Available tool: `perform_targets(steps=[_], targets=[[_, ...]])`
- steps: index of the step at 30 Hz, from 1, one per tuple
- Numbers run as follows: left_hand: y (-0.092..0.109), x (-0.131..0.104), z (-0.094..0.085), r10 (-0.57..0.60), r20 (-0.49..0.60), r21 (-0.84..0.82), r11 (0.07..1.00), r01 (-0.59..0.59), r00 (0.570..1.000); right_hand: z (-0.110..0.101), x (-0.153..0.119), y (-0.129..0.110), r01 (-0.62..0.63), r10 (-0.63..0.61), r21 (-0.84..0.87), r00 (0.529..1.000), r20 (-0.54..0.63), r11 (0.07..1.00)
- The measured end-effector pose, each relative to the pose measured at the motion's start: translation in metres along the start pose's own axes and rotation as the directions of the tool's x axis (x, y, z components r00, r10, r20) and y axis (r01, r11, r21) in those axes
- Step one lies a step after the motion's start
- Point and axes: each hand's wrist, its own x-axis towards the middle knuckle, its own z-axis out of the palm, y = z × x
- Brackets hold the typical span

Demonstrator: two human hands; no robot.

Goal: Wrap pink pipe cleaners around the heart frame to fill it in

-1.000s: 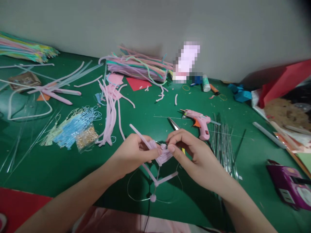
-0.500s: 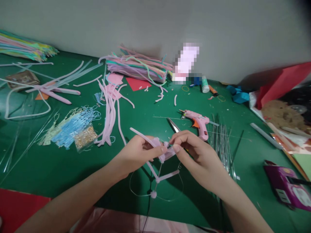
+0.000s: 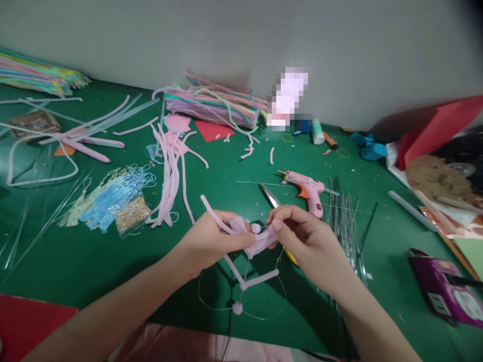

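Between my two hands is a pale pink pipe-cleaner craft piece [image 3: 260, 244] with a flat band of side-by-side strips. My left hand [image 3: 221, 236] pinches its left side, thumb across the strips, and a loose end sticks out past the knuckles. My right hand [image 3: 298, 229] pinches the right end of the band near a thin wire. A small fuzzy ball [image 3: 255, 228] sits at the top between the fingers. Below hang a V of pink stem [image 3: 260, 278], a thin wire loop and another fuzzy ball [image 3: 237, 307]. Scissors [image 3: 269, 195] lie partly behind my right hand.
A pink glue gun [image 3: 307, 188] lies beyond my right hand, near a bunch of thin wires [image 3: 341, 226]. Left are blue tassels [image 3: 113, 198], a bag of gold bits [image 3: 132, 213] and pink stems [image 3: 171, 186]. A purple box [image 3: 445, 291] stands right; pipe-cleaner bundles [image 3: 215, 105] line the wall.
The band has turned to show more of its strips, and the upper ball is more exposed. My right fingers have shifted slightly right; the hanging part has dropped a little.
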Motion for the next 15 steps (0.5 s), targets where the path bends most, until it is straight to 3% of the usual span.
perform_targets(steps=[3, 6, 10, 12, 15], targets=[[0.002, -0.001, 0.001, 0.022, -0.037, 0.025, 0.999, -0.021, 0.999, -0.003, -0.002, 0.002, 0.034, -0.034, -0.033, 0.999, -0.002, 0.999], [0.003, -0.002, 0.001, 0.037, -0.043, 0.019, 0.999, -0.036, 0.998, -0.009, -0.005, 0.003, 0.186, -0.187, -0.181, 0.982, 0.014, 0.966], [0.003, 0.000, 0.001, 0.045, -0.026, 0.015, 0.999, -0.045, 0.999, -0.014, -0.007, -0.002, 0.416, -0.424, -0.436, 0.902, 0.085, 0.798], [0.002, 0.001, 0.002, 0.052, -0.016, 0.027, 0.998, -0.052, 0.999, -0.015, -0.005, -0.007, 0.445, -0.444, -0.485, 0.887, 0.125, 0.753], [0.002, 0.002, 0.003, 0.056, 0.000, 0.039, 0.998, -0.056, 0.998, -0.016, 0.000, -0.014, 0.395, -0.368, -0.430, 0.918, 0.149, 0.812]])
